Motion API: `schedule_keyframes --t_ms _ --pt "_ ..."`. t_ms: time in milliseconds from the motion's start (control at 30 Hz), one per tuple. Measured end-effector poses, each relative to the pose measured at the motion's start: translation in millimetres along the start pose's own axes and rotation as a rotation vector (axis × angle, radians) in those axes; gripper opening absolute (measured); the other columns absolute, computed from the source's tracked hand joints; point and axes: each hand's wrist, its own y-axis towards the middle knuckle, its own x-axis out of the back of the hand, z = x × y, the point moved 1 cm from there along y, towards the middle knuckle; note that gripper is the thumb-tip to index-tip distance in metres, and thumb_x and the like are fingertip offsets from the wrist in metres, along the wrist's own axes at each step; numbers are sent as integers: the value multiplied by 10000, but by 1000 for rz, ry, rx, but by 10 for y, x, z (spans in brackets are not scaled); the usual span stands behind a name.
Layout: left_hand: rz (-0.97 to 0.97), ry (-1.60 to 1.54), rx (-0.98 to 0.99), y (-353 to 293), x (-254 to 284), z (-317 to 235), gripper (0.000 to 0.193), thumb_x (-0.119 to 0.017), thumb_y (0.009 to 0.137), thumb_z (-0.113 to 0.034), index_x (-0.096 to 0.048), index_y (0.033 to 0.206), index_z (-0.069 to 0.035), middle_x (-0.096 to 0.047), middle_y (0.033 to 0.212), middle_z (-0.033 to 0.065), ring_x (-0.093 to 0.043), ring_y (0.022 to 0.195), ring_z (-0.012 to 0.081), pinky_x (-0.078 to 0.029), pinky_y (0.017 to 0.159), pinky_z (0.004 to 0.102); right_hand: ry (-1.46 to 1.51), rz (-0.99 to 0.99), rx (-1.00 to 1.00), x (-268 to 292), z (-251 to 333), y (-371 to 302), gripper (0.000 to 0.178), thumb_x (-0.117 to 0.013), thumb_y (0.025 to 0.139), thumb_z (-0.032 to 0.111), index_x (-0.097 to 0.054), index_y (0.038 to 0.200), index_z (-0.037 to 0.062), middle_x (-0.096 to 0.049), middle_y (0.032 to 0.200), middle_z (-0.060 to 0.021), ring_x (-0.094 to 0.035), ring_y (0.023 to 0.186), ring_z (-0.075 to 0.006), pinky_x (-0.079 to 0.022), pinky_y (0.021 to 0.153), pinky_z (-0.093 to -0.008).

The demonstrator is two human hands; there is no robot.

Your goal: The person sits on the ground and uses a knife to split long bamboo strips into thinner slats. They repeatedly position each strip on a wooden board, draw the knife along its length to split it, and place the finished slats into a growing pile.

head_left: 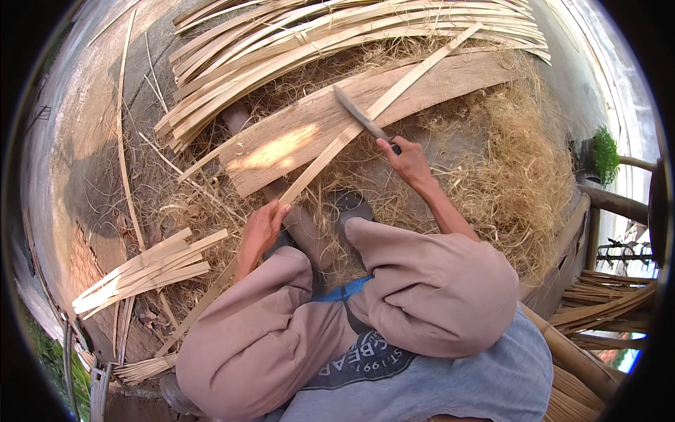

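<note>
My left hand is closed around a long, pale bamboo strip. From there the strip slants up to the far right, across a wooden board, and a darker length continues behind my left wrist toward the lower left. My right hand grips the dark handle of a knife. Its blade lies across the strip over the board, with the tip pointing to the far left. A bright sunlit patch shows on the board's left part.
Beyond the board lies a large bundle of bamboo strips. A smaller stack of strips rests at the left. Curly shavings are heaped at the right and scattered around my feet. A green plant stands at the far right.
</note>
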Motion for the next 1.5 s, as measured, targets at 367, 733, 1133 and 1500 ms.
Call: schedule_keyframes --t_ms 367,733,1133,1500 --pt "1 -18 -21 21 -7 21 425 -580 1061 -394 -624 977 20 -535 683 151 -494 642 265 -415 636 424 -59 142 163 -253 158 -282 636 -611 986 617 -612 767 20 -594 601 -161 -608 557 -325 -482 572 -478" --pt "21 -32 60 -14 41 90 433 -605 1044 -408 -616 919 7 -541 676 145 -502 638 265 -409 619 418 465 39 -307 880 -461 242 557 -605 1011 587 -582 938 35 -594 610 -69 -631 489 -162 -509 466 -318" --pt "85 -35 54 127 77 220 487 -596 1033 -469 -618 899 -1 -582 725 180 -571 701 335 -442 670 442 616 361 -388 -191 -227 -705 564 -511 1078 527 -596 838 24 -597 695 -38 -557 489 -112 -478 452 -275" --pt "85 -7 47 82 103 126 456 -594 1056 -425 -626 925 11 -512 687 67 -472 678 173 -411 638 365 530 329 -405 -81 -123 -657 609 -497 1081 535 -599 813 -2 -593 640 -39 -566 483 -117 -472 451 -295"
